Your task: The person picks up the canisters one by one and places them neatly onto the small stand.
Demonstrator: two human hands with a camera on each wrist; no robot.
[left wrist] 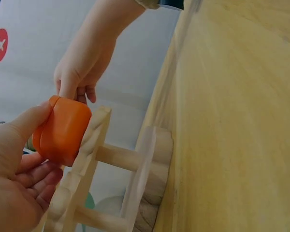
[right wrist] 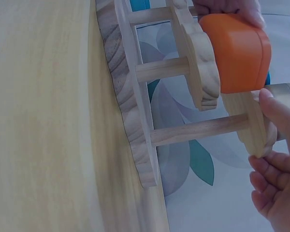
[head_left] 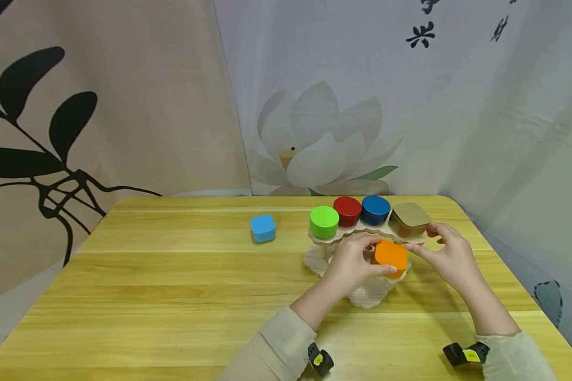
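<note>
My left hand (head_left: 350, 260) pinches an orange tin (head_left: 391, 255) with rounded corners between thumb and fingers. The tin is at the front, lower tier of a scalloped wooden stand (right wrist: 200, 72). At the right end of the stand's upper tier, my right hand (head_left: 450, 259) grips the board, thumb on its front side and fingers round its end. Close to those fingers, a gold tin (head_left: 410, 218) sits on the upper tier. Left of it on that tier are a dark blue round tin (head_left: 375, 210), a red one (head_left: 347, 211) and a green one (head_left: 324, 221).
A light blue square tin (head_left: 263, 228) stands by itself on the wooden table (head_left: 171, 296), left of the stand. Behind the table's back edge hangs a printed cloth (head_left: 343, 63). Dowels (left wrist: 120, 157) join the stand's tier to its base.
</note>
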